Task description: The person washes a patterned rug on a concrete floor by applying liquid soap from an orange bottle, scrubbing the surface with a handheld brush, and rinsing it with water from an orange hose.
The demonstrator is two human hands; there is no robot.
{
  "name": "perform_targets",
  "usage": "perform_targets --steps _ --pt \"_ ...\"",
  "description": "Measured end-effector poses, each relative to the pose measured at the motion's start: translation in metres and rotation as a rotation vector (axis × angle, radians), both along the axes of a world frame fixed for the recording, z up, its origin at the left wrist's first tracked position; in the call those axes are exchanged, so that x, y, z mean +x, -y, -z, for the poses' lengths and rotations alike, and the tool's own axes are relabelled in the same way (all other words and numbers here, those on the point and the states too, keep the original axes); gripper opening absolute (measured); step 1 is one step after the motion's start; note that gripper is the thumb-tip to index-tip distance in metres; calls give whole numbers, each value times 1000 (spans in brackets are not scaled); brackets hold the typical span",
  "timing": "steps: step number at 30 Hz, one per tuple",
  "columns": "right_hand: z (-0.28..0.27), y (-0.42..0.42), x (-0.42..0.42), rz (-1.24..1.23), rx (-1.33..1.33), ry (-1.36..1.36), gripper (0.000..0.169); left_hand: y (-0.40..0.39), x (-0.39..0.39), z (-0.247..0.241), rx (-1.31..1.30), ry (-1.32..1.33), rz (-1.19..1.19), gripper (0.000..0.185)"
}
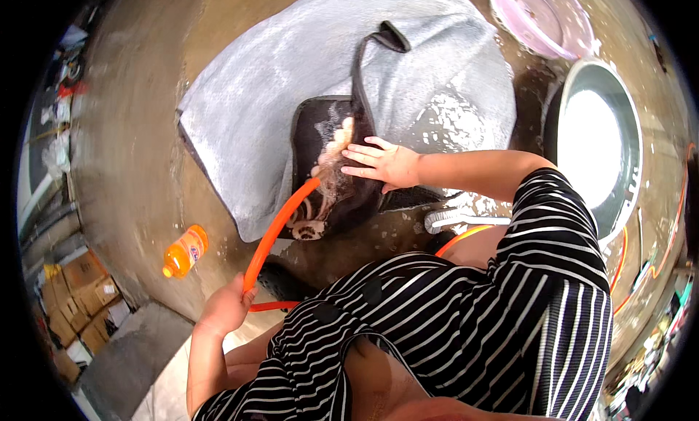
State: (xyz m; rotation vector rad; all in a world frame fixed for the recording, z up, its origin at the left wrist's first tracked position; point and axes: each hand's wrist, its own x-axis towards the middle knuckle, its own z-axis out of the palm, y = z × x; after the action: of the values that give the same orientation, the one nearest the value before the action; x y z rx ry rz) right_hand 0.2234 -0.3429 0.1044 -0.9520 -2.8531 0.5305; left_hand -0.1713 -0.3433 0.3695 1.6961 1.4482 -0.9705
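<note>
My left hand (232,303) grips an orange hose (281,216), whose end points at a dark patterned fabric item (363,202). Water runs over its light pattern. My right hand (385,162) lies palm down on that wet item, fingers spread, holding nothing. A long dark strip of the item extends away from me to a folded end (393,37). Beneath it, a large wet grey cloth or mat (246,110) is spread on the floor.
An orange bottle (187,250) lies on the wet floor at left. A white-handled brush (464,220) lies near my right forearm. A large basin (632,148) and a pink translucent basin (587,25) stand at right. Cardboard boxes (82,290) are at lower left.
</note>
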Motion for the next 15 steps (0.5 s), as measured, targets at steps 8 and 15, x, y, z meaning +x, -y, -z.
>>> perform_targets --steps 8,15 --pt "17 -101 -56 134 -156 -51 39 9 -6 -33 -49 -50 -156 27" --pt "11 -150 -79 413 -154 -57 85 23 -2 -27 -35 -20 -168 27"
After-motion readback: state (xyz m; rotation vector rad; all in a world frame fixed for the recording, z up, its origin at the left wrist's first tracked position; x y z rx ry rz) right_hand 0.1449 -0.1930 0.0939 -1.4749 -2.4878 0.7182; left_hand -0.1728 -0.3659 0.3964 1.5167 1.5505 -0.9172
